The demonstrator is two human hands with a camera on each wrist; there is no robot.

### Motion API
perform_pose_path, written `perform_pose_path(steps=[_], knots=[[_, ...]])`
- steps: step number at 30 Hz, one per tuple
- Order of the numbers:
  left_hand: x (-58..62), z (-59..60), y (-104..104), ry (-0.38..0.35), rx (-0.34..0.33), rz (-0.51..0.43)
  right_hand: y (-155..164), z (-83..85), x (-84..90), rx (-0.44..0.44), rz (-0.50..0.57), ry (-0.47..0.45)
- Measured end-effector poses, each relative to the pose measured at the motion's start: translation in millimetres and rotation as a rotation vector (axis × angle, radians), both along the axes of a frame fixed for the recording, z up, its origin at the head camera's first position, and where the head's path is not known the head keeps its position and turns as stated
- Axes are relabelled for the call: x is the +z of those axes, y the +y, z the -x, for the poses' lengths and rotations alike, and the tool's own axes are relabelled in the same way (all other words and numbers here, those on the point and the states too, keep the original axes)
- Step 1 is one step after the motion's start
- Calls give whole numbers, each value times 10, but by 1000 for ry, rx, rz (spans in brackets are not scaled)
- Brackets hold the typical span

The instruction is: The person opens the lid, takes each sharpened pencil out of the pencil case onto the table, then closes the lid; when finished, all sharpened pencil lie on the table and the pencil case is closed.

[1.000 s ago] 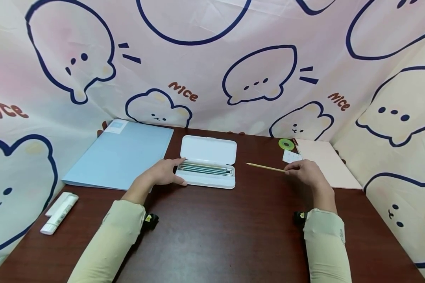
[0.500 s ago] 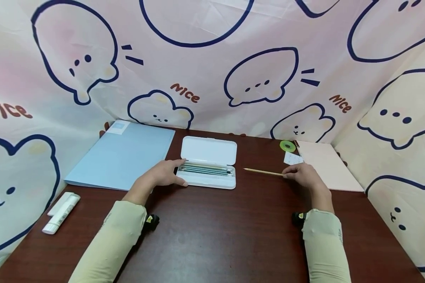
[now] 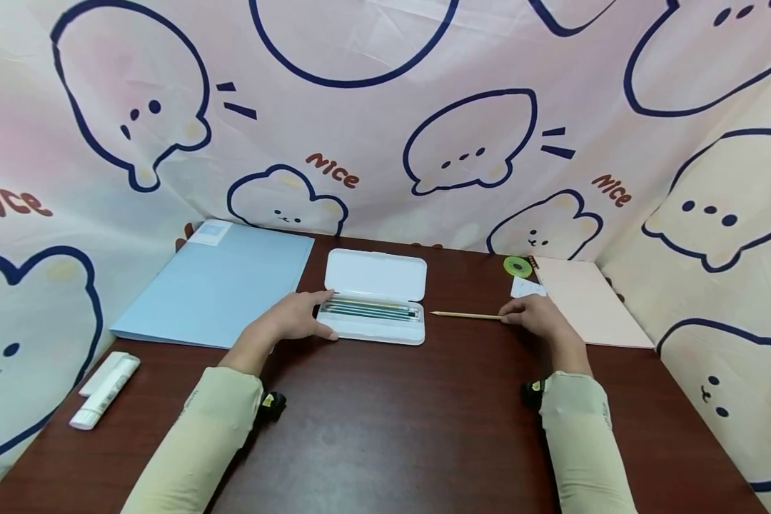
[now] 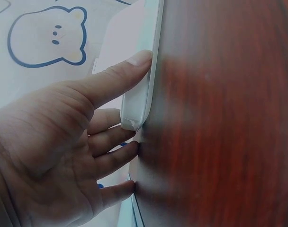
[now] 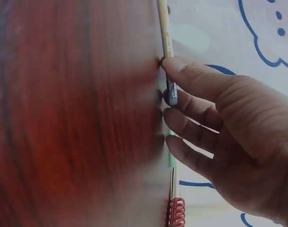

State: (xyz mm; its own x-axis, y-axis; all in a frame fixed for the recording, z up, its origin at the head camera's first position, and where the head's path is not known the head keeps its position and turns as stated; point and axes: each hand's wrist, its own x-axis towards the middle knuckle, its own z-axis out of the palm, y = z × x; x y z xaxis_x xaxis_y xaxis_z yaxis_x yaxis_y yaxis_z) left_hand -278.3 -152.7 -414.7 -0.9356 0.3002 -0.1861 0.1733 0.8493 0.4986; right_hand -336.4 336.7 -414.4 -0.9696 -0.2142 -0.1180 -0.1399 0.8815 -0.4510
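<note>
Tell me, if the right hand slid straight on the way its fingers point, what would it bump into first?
The right hand points left along the pencil it pinches. Sliding on, it would probably meet the open white pencil case first, though the pencil's tip would arrive before the fingers.

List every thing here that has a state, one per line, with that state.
pencil case: open, lid folded back, pens inside
pencil: flat on the table, eraser end pinched
left hand: steadying the case's left end
right hand: pinching the pencil
blue folder: closed
glue stick: capped, lying down
</note>
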Motion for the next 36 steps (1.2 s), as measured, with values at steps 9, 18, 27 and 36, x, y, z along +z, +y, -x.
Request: perform_pose_path(steps=[9,18,27,36], knots=[[-9,-15,-22,1,1,9,-73,28,-55,-5,-32,-3],[-5,7,-31,12,-6,3,-121,4,81,19,-87,-32],[57,10,-52,9,2,18,-334,-114,276,81,-53,221],[7,-10,-15,-1,0,25,-1107,-178,273,231,66,193]])
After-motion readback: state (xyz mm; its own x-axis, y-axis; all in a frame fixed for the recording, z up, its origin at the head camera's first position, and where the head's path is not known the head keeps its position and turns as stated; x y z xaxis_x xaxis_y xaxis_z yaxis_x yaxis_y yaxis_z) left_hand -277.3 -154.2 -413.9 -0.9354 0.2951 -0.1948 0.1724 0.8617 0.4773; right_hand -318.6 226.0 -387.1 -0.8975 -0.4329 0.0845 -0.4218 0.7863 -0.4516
